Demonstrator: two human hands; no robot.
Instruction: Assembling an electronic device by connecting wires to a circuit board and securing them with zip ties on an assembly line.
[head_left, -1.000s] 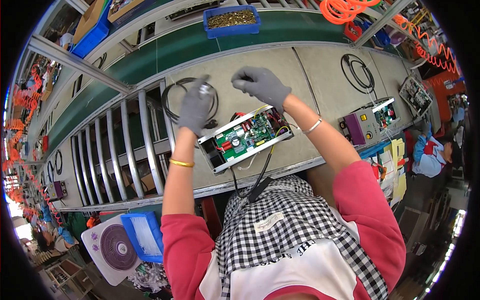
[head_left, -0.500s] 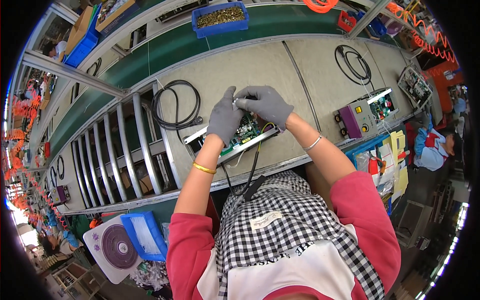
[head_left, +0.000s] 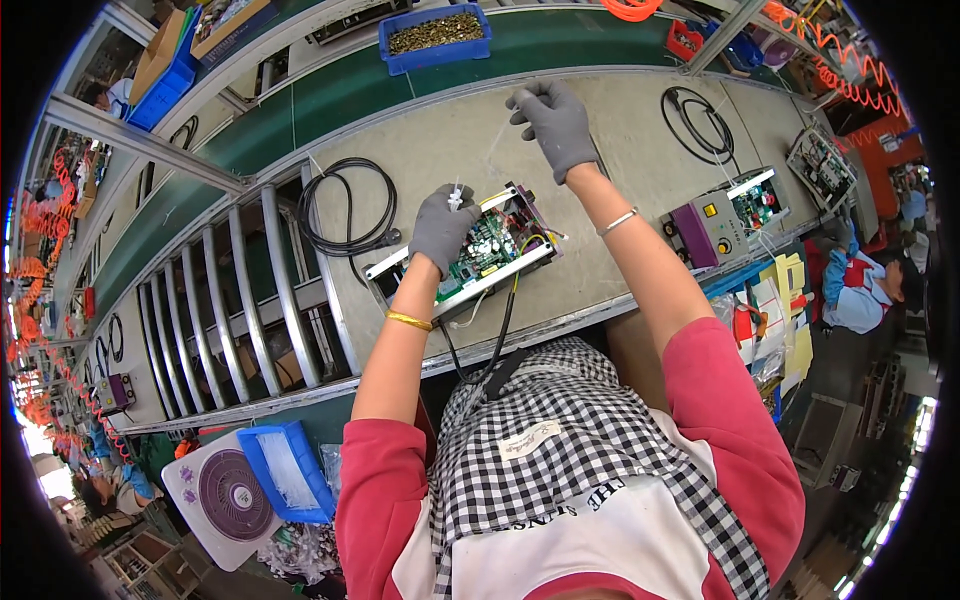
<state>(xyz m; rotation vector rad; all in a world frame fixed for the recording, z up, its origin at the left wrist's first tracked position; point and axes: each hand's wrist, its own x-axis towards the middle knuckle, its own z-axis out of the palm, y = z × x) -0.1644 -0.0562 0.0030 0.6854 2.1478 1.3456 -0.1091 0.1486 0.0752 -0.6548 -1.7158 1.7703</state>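
The left hand, in a grey knit glove, rests on the near-left part of a green circuit board set in a pale metal tray, its grip pinched narrow on the head of a thin white cable tie that stands up just above the fingers. The right hand, gloved alike, is raised well beyond the board, its grip closed on the far end of the same translucent strip, which runs taut between the two grips. The board lies on the grey, matte counter directly under the left grip, with black and yellow wires trailing off its near edge toward the person's checked apron. The likeliest trouble, as I judge it, is a hard pull: the tie is slim, smooth plastic and could slip through knit fingertips, snap, or cinch too tight on soft-sheathed wires; the light tray could also skid on the smooth counter if the left grip lifts. To the left of the left grip lies a coiled black cable, glossy and round; beyond the right grip sits another coil. To the right of both grips stands a boxy purple device with a yellow button, and a blue bin of small brassy parts lies farther off.
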